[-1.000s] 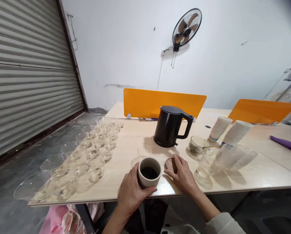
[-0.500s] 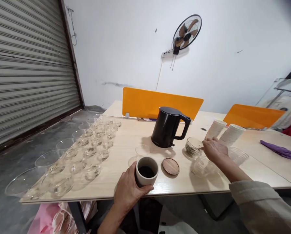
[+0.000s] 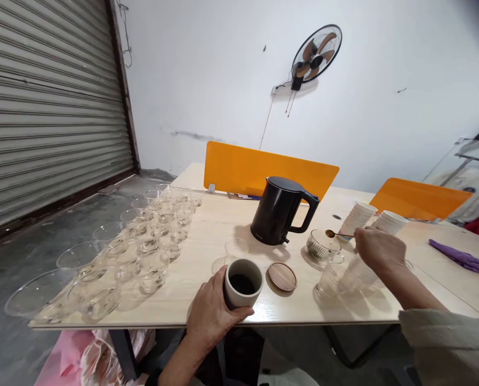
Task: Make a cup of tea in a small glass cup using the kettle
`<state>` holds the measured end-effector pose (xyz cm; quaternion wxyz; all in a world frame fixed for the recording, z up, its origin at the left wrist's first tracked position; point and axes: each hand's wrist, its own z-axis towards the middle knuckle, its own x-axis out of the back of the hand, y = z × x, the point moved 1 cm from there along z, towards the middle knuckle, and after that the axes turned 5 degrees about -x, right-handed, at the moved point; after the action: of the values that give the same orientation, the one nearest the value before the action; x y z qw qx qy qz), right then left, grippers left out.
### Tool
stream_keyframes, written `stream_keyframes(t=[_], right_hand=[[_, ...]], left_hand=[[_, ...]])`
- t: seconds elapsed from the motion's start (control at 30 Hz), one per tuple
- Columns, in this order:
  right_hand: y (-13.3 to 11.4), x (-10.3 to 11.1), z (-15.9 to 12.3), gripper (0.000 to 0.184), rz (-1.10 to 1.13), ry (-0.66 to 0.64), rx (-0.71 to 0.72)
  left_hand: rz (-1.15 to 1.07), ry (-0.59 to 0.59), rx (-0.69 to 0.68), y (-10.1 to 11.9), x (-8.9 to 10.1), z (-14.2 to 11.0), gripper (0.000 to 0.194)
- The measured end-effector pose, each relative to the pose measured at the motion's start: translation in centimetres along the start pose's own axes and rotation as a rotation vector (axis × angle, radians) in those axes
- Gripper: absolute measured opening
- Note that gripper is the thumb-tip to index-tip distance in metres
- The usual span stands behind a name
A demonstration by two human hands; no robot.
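Observation:
My left hand (image 3: 211,313) grips a beige ceramic cup (image 3: 243,282) with something dark inside, near the table's front edge. Beside it to the right lies a round wooden lid (image 3: 282,276). My right hand (image 3: 378,247) holds a small gold spoon (image 3: 336,234) lifted just above a ribbed glass bowl (image 3: 320,245). A black electric kettle (image 3: 278,210) stands behind the cup, with a small empty glass (image 3: 236,249) in front of it.
Several rows of clear glass cups (image 3: 151,241) cover the table's left part (image 3: 207,225). Clear plastic cups (image 3: 344,279) lie under my right hand, stacks of paper cups (image 3: 360,217) behind. Orange dividers (image 3: 243,169) stand at the back. A purple cloth (image 3: 462,257) lies far right.
My right hand left the wooden lid, reached right to the ribbed glass bowl and lifted the gold spoon out of it. My left hand kept its grip on the beige cup.

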<state>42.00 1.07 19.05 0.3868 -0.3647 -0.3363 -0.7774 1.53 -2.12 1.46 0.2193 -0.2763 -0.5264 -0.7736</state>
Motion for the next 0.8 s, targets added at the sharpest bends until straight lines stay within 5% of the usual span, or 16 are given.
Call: stream_keyframes(t=[0.13, 0.23, 0.5, 0.8], right_hand=[[2.4, 1.9, -2.2, 0.039, 0.056, 0.127, -0.026], [1.9, 3.3, -4.5, 0.042, 0.250, 0.159, 0.067], [-8.0, 8.6, -9.9, 0.019, 0.737, 0.214, 0.682], [-15.6, 8.0, -10.5, 0.038, 0.538, 0.044, 1.088]], left_hand=[[0.004, -0.002, 0.003, 0.0, 0.0, -0.1, 0.095], [0.001, 0.007, 0.001, 0.0, 0.1, -0.1, 0.098], [-0.008, 0.029, -0.014, 0.1, 0.4, 0.1, 0.105], [0.002, 0.032, -0.016, 0.2, 0.6, 0.1, 0.105]])
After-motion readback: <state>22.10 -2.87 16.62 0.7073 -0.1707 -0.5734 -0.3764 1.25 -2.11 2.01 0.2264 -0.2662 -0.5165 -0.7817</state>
